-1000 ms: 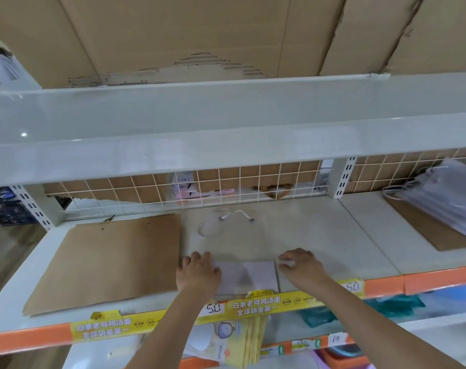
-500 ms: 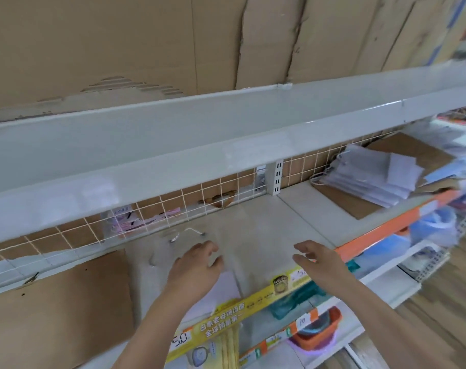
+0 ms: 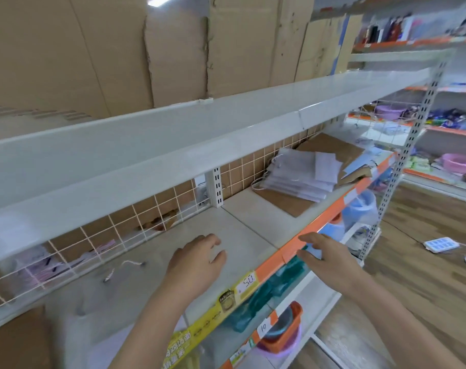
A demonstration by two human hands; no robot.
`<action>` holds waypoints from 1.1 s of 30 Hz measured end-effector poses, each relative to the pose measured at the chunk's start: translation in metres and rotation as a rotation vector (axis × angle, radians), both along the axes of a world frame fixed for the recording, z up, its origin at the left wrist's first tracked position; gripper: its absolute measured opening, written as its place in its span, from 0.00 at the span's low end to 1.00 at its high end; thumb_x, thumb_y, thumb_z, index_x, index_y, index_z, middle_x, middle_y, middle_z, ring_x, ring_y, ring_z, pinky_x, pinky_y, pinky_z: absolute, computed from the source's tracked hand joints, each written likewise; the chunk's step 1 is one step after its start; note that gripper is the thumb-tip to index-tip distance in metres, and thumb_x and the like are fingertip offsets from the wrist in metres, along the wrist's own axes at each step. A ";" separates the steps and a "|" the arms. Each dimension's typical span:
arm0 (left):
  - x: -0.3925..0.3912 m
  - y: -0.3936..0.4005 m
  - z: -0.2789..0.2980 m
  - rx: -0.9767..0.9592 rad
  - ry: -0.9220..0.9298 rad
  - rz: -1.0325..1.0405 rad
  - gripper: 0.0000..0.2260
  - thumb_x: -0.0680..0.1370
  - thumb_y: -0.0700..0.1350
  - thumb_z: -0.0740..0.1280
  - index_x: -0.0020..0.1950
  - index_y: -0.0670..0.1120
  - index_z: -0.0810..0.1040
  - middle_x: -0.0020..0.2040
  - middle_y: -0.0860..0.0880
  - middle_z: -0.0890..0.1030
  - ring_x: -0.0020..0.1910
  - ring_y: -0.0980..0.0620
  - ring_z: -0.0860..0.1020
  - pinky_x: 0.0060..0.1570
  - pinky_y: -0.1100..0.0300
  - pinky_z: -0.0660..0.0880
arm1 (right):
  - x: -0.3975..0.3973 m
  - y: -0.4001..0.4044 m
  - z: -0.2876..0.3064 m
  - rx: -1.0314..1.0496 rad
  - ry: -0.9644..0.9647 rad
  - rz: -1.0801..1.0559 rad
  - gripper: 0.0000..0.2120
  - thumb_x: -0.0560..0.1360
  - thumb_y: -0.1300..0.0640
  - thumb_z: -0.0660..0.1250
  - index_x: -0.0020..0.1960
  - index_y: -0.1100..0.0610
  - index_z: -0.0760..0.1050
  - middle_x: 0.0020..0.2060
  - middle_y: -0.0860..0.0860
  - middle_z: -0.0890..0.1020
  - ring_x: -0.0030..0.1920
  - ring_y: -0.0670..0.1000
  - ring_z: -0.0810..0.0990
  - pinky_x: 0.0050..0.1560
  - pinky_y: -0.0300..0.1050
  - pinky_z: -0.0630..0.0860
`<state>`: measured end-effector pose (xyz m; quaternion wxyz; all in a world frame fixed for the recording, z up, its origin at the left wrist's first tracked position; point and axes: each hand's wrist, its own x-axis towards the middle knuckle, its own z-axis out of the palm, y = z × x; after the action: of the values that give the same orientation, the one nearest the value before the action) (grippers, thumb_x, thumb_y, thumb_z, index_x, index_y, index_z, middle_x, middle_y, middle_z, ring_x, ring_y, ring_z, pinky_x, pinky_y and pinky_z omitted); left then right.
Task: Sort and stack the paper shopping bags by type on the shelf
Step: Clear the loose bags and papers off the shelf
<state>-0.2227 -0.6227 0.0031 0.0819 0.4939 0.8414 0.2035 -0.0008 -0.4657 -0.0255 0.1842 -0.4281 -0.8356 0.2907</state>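
Observation:
A flat white paper bag (image 3: pixel 93 315) with a rope handle (image 3: pixel 124 267) lies on the white shelf (image 3: pixel 242 225) at the lower left. My left hand (image 3: pixel 197 259) hovers over the shelf just right of that bag, fingers loosely curled, holding nothing. My right hand (image 3: pixel 325 254) reaches past the orange shelf edge (image 3: pixel 319 227) with straight fingers, empty. Farther right a stack of white paper bags (image 3: pixel 298 177) rests on a brown cardboard sheet (image 3: pixel 287 203).
A wire grid (image 3: pixel 114 235) backs the shelf, with pink items behind it. A metal upright (image 3: pixel 217 187) divides the bays. Another brown sheet (image 3: pixel 16 339) lies at the far left. Tubs and goods fill the lower shelves; a white device (image 3: pixel 441 245) lies on the wood floor.
The view has swung right, bringing the stack of white bags into sight. Both hands have lifted off the flat white bag and moved right; the right hand has gone beyond the shelf edge.

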 end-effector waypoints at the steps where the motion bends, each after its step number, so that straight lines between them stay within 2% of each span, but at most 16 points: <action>1: 0.005 0.008 0.001 0.004 -0.005 -0.007 0.15 0.80 0.55 0.59 0.65 0.53 0.72 0.63 0.55 0.75 0.58 0.52 0.75 0.59 0.54 0.71 | 0.008 0.008 -0.001 0.004 0.002 -0.003 0.17 0.78 0.49 0.63 0.66 0.48 0.71 0.62 0.46 0.74 0.59 0.46 0.73 0.53 0.39 0.67; 4: 0.022 0.032 0.002 0.026 -0.023 0.001 0.14 0.80 0.54 0.59 0.64 0.53 0.72 0.62 0.54 0.76 0.58 0.52 0.75 0.59 0.54 0.71 | 0.030 0.033 -0.001 0.026 0.009 0.006 0.16 0.78 0.49 0.63 0.65 0.47 0.71 0.62 0.45 0.74 0.61 0.46 0.73 0.52 0.39 0.68; 9: 0.056 0.070 0.005 0.034 -0.024 0.048 0.14 0.80 0.54 0.59 0.64 0.53 0.72 0.62 0.54 0.76 0.58 0.53 0.75 0.59 0.54 0.72 | 0.069 0.085 0.001 0.081 0.008 0.050 0.16 0.77 0.49 0.63 0.65 0.46 0.71 0.60 0.43 0.74 0.54 0.42 0.73 0.48 0.37 0.67; 16: 0.111 0.131 0.006 0.057 -0.019 0.103 0.15 0.80 0.55 0.59 0.65 0.53 0.72 0.63 0.55 0.76 0.57 0.55 0.75 0.58 0.55 0.72 | 0.112 0.161 0.003 0.084 -0.012 0.096 0.15 0.77 0.49 0.64 0.64 0.44 0.72 0.56 0.42 0.75 0.51 0.43 0.73 0.45 0.38 0.67; 18: 0.124 0.147 0.005 0.055 -0.020 0.108 0.15 0.80 0.55 0.59 0.65 0.53 0.73 0.62 0.55 0.76 0.57 0.55 0.75 0.58 0.56 0.72 | 0.124 0.177 0.005 0.095 -0.007 0.098 0.13 0.76 0.50 0.65 0.60 0.41 0.73 0.51 0.42 0.76 0.48 0.42 0.73 0.41 0.34 0.66; 21: 0.138 0.170 0.003 0.051 -0.031 0.113 0.14 0.80 0.55 0.60 0.64 0.54 0.73 0.61 0.55 0.76 0.56 0.55 0.75 0.57 0.57 0.72 | 0.139 0.199 0.008 0.107 0.020 0.113 0.12 0.76 0.50 0.65 0.54 0.34 0.69 0.45 0.35 0.73 0.40 0.36 0.73 0.39 0.26 0.65; 26: 0.153 0.213 -0.001 0.020 -0.061 0.117 0.15 0.79 0.56 0.59 0.64 0.55 0.73 0.63 0.56 0.75 0.58 0.54 0.75 0.59 0.55 0.72 | 0.158 0.239 0.001 0.059 0.019 0.077 0.12 0.76 0.49 0.65 0.59 0.41 0.73 0.50 0.37 0.73 0.45 0.41 0.76 0.45 0.38 0.67; 31: 0.158 0.269 -0.008 0.016 -0.076 0.121 0.15 0.79 0.57 0.59 0.64 0.55 0.72 0.62 0.57 0.75 0.58 0.53 0.75 0.60 0.53 0.72 | 0.163 0.290 -0.004 0.054 -0.011 0.088 0.11 0.77 0.49 0.64 0.58 0.40 0.72 0.54 0.38 0.74 0.43 0.39 0.73 0.44 0.36 0.66; 33: 0.156 0.294 -0.010 0.021 -0.074 0.121 0.15 0.79 0.57 0.59 0.64 0.55 0.73 0.61 0.56 0.76 0.57 0.53 0.75 0.59 0.53 0.72 | 0.164 0.315 -0.005 0.061 -0.022 0.091 0.13 0.77 0.48 0.64 0.60 0.41 0.72 0.54 0.38 0.73 0.47 0.40 0.73 0.46 0.37 0.67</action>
<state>-0.0665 -0.3286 -0.0066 0.0954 0.4351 0.8640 0.2349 0.1628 -0.1503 -0.0302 0.1746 -0.3869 -0.8647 0.2683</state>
